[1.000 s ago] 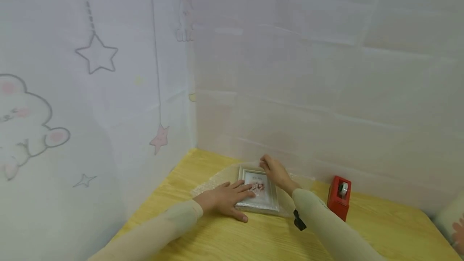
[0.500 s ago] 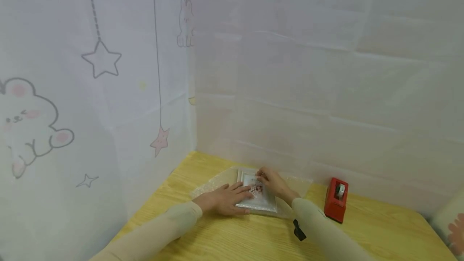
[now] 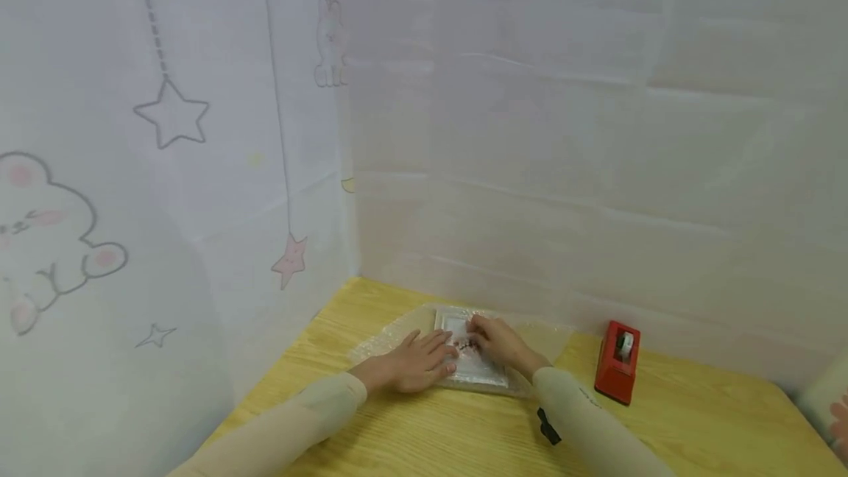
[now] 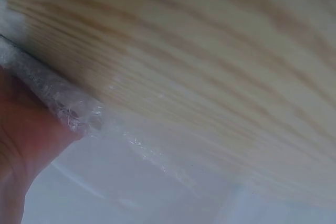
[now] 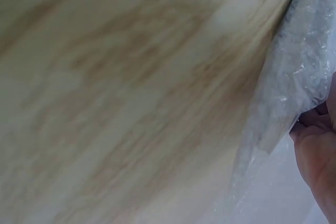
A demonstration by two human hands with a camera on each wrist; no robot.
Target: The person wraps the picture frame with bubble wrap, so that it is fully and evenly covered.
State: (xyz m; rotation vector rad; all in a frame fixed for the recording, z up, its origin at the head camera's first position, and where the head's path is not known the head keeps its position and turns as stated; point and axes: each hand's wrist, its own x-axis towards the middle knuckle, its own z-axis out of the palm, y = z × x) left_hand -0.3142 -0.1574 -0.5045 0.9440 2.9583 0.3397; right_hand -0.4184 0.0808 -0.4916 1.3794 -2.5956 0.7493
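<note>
A picture frame [image 3: 486,372] with a pale border and a pink-flower print lies on the table, looking whitish under clear bubble wrap [image 3: 391,333]. My left hand [image 3: 419,361] rests on the frame's left side with its fingers extended. On the upper right of the frame, my right hand [image 3: 501,343] has its fingers curled and pinches the wrap. In the left wrist view, part of the left hand [image 4: 31,129] touches the crinkled edge of the wrap [image 4: 68,103]. The right wrist view shows bent fingers of the right hand [image 5: 317,148] against the bubble wrap [image 5: 294,66]; their tips are hidden.
A red tape dispenser [image 3: 617,370] with a roll of tape stands right of the frame on the wooden table [image 3: 411,433]. A white sheeted wall [image 3: 530,131] rises behind the table, and another with printed figures stands at the left. A black tag hangs near the right sleeve.
My right hand has moved from the frame's upper right edge inward and toward me, drawing bubble wrap over the print. My left hand stays on the left side, its thumb drawn in.
</note>
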